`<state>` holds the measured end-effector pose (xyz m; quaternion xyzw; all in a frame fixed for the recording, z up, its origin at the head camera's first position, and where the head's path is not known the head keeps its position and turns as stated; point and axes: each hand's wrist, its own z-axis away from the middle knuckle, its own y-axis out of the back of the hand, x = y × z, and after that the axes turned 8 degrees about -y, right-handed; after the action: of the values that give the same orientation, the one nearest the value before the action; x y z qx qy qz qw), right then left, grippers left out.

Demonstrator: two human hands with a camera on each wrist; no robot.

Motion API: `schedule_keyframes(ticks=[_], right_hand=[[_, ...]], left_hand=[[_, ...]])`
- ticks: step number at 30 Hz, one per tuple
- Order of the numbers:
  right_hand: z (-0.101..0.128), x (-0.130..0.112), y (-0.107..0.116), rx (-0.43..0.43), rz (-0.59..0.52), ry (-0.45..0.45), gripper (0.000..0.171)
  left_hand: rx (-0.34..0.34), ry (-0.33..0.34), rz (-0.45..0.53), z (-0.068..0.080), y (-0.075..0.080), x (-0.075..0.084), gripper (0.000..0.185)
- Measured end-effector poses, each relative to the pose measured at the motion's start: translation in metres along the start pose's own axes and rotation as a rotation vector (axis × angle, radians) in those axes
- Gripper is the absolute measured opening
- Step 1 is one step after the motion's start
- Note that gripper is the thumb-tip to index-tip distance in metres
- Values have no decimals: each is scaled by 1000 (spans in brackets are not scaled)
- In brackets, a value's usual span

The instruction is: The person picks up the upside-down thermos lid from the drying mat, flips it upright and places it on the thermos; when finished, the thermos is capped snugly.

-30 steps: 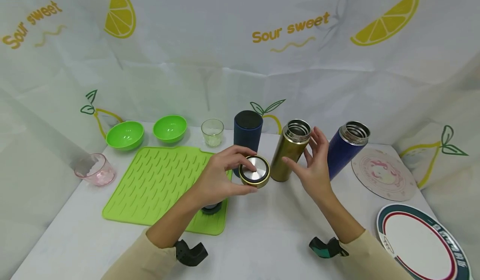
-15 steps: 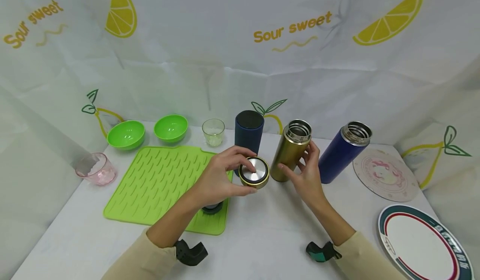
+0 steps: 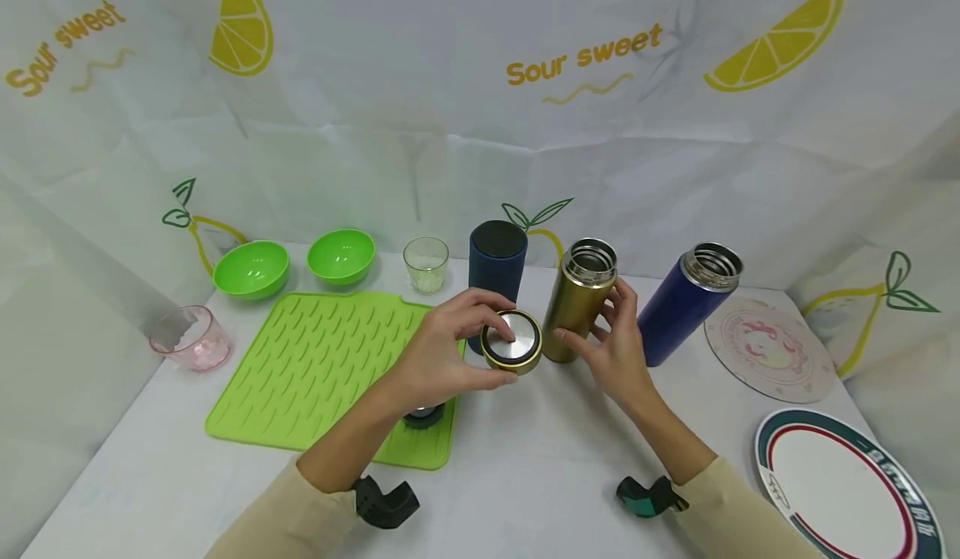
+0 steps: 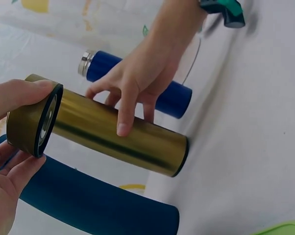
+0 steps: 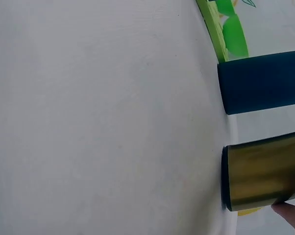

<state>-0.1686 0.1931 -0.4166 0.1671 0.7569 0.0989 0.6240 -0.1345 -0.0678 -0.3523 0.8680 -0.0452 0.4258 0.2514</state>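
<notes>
- The left hand (image 3: 438, 357) curls its fingers and thumb round a gold lid (image 3: 512, 341) with a silver top, holding it up off the table (image 3: 525, 467); the left wrist view shows the lid (image 4: 32, 120) gripped at its rim.
- The right hand (image 3: 611, 346) wraps loosely about the lower body of the gold flask (image 3: 577, 301), fingers behind and thumb in front, touching its side; the flask stands upright and open-mouthed just to the right of the lid.
- Just behind the left hand stands a dark blue cylinder (image 3: 495, 272), upright, close beside the gold flask.
- Right of the right hand stands a blue flask (image 3: 686, 305), open at the top, near but apart from the gold one.
- Under and left of the left hand lies a green mat (image 3: 322, 367); a small dark round object (image 3: 423, 415) sits on its near edge, beneath the forearm.
- Farther left, past the mat: two green bowls (image 3: 251, 269), a clear glass (image 3: 426, 264), a pink cup (image 3: 191, 338).
- Farther right of the right hand: a round coaster (image 3: 772, 349) and a rimmed plate (image 3: 840, 484).
</notes>
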Motion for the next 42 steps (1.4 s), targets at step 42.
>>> schedule_keyframes(ticks=[42], right_hand=[[15,-26,66,-591,352,196,90]], left_hand=[[-31,-16,17,-26,-9,19,41]])
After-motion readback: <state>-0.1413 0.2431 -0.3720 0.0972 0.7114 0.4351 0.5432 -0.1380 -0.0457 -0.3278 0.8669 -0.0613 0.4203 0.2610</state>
